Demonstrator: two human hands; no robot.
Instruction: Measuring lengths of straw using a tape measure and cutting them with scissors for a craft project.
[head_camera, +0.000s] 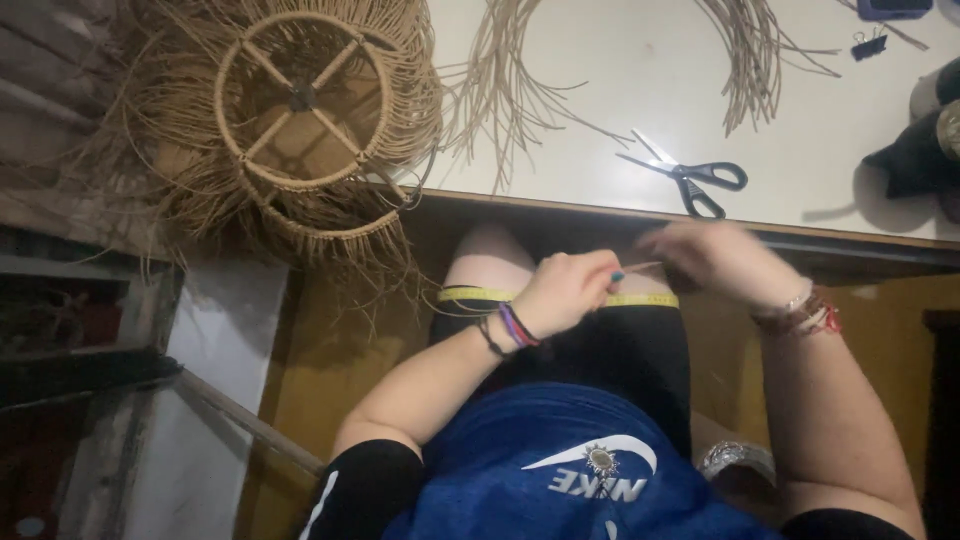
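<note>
The left hand (563, 292) pinches a thin cane strand (640, 268) running rightward from its fingers into the blurred right hand (720, 258), whose grip I cannot tell, just above the yellow tape measure (480, 295).

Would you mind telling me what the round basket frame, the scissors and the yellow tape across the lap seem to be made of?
The basket frame looks like woven cane or rattan: tan, matt, with loose strands fraying out. The scissors seem to have bare metal blades and dark, probably plastic, handles. The yellow tape looks like soft vinyl or cloth, since it curves over the thigh under the left hand.
</note>
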